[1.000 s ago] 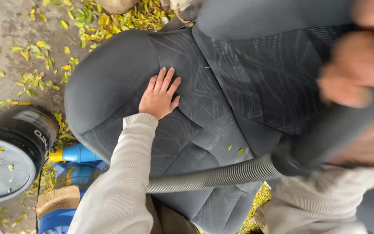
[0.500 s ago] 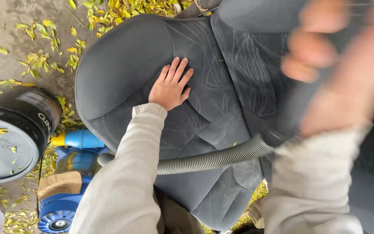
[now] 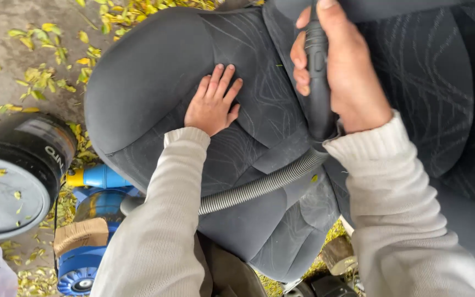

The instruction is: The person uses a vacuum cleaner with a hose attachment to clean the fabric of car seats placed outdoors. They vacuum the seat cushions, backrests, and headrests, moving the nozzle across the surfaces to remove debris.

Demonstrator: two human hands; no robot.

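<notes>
seat (image 3: 155, 71) centre frame, looked mostly clean, one leaf speck left | our left hand (image 3: 211, 105) flat open on it | our right hand (image 3: 343, 71) clenched round vacuum wand (image 3: 319, 82), hose (image 3: 259, 187) below

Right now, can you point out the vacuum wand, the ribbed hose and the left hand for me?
vacuum wand (image 3: 319, 82): head view, on the dark tube below the right hand's fingers.
ribbed hose (image 3: 259, 187): head view, mid-length of the grey hose crossing the seat.
left hand (image 3: 211, 105): head view, back of the hand lying flat on the seat.
</notes>
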